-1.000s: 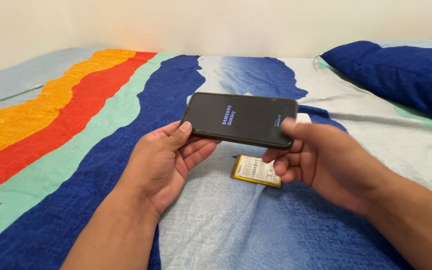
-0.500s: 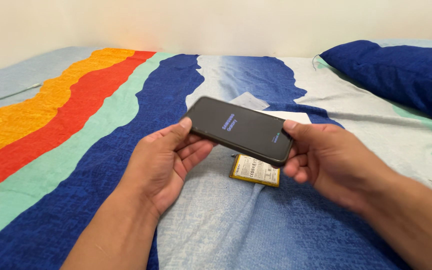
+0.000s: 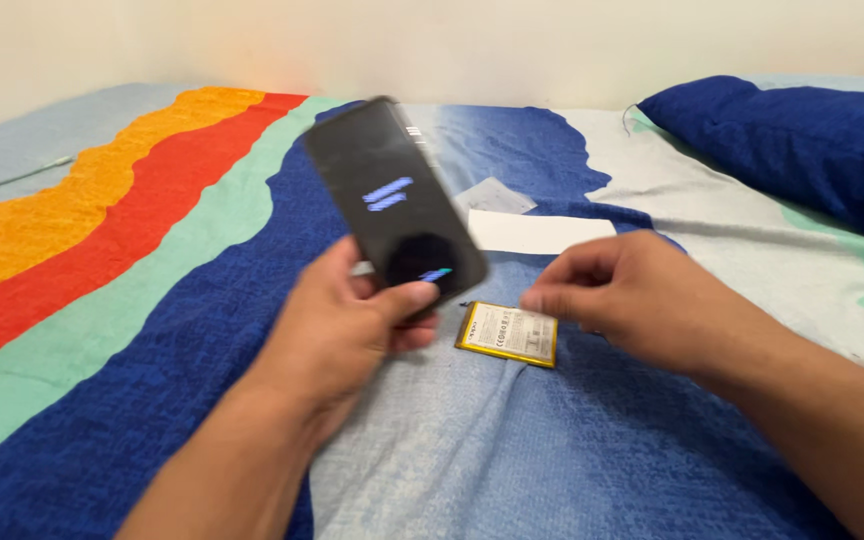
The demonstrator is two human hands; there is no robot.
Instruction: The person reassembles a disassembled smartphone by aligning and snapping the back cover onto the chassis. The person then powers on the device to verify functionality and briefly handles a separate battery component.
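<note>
Above the striped bed [image 3: 152, 330], the left hand [image 3: 337, 335] grips a tilted black phone [image 3: 392, 205]; right of centre, the right hand [image 3: 632, 300] hovers with fingers loosely curled, empty, over a yellow-edged battery [image 3: 509, 333].

Your left hand [image 3: 337, 330] grips black phone [image 3: 392, 200]: glossy glass face, smooth, blurred, faint reflections on it. Flat battery pack [image 3: 509, 333] near your right hand [image 3: 642, 300]: yellow foil-like wrap, slight sheen, matt white paper label on top. White strip [image 3: 540, 232] beyond: looks like matt paper or thin plastic, cannot tell which. Bedsheet [image 3: 152, 300] under you: woven cloth, coarse, matt, fine crinkled texture. Pillow [image 3: 802, 150]: dark blue cloth, matt, soft creases. Wall [image 3: 452, 45] behind: painted, matt, smooth.
</note>
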